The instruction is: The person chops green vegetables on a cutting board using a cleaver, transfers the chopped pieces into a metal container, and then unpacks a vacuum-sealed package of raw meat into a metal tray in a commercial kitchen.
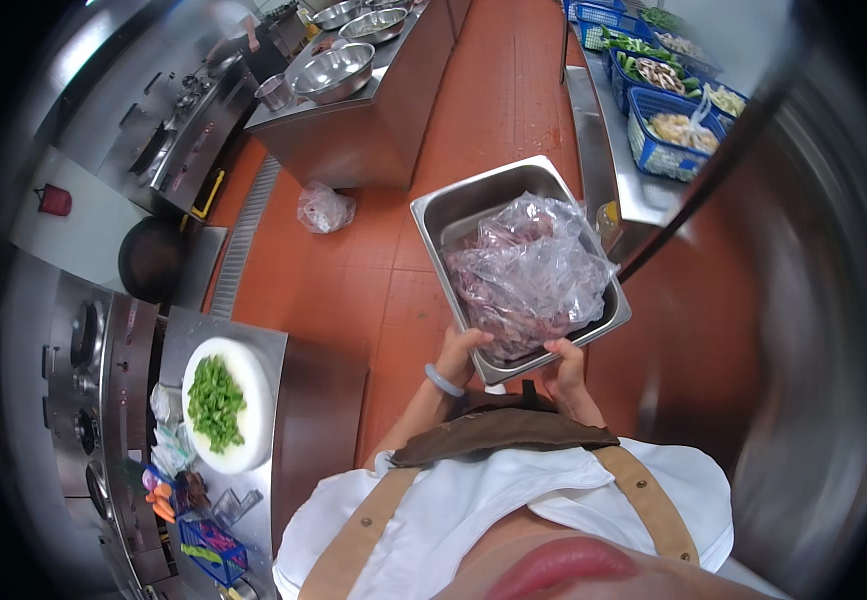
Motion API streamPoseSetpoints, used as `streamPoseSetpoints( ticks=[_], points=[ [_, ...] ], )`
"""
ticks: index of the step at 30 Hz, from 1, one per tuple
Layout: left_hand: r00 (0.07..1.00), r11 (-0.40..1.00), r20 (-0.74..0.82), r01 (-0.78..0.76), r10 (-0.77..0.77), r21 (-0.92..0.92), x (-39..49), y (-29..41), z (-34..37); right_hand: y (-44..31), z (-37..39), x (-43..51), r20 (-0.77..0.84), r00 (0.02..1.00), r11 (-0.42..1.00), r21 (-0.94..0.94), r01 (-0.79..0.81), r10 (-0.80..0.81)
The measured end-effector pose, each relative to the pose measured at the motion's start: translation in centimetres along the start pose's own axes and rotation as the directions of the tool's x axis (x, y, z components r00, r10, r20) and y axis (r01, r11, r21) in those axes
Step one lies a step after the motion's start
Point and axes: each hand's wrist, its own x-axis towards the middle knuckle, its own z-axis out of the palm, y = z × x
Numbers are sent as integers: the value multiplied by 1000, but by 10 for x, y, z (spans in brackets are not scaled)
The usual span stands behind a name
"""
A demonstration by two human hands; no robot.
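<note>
A deep rectangular stainless steel pan (429, 225) is held out in front of my body, tilted in view. In it lies a clear plastic bag (546, 270) with pinkish raw meat showing through. My left hand (463, 352), with a pale bangle at the wrist, grips the near left corner of the pan, thumb over the rim. Holding the near edge further right is my right hand (567, 367), its thumb also on the rim. The fingers under the pan are hidden.
Chopped greens (216, 405) lie on a round white cutting board (253, 390) on the left counter. Blue baskets of vegetables (636, 142) line the right counter. Steel bowls (334, 73) stand on the far counter. A plastic bag (325, 208) sits on the floor. Another person (242, 34) stands by the far stoves.
</note>
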Motion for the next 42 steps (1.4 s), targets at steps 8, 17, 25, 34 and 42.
streamPoseSetpoints(
  ticks=[8,17,25,34,42],
  points=[
    [965,974,249,21,-79,227,53,21,-58,18,-8,58,-16,982,967,172,187,-188],
    [989,971,0,142,-145,192,320,113,-95,-81,43,218,-184,936,944,83,320,-301],
    [988,994,-151,-37,22,-101,619,239,-107,-190,72,427,-191,935,953,-17,301,-299],
    [880,826,-475,-254,-19,-503,872,363,-155,-292,180,657,-52,990,987,-98,124,-129],
    [849,598,-526,-450,56,-663,981,417,-231,-304,298,829,-45,997,975,-215,47,-58]
  ],
)
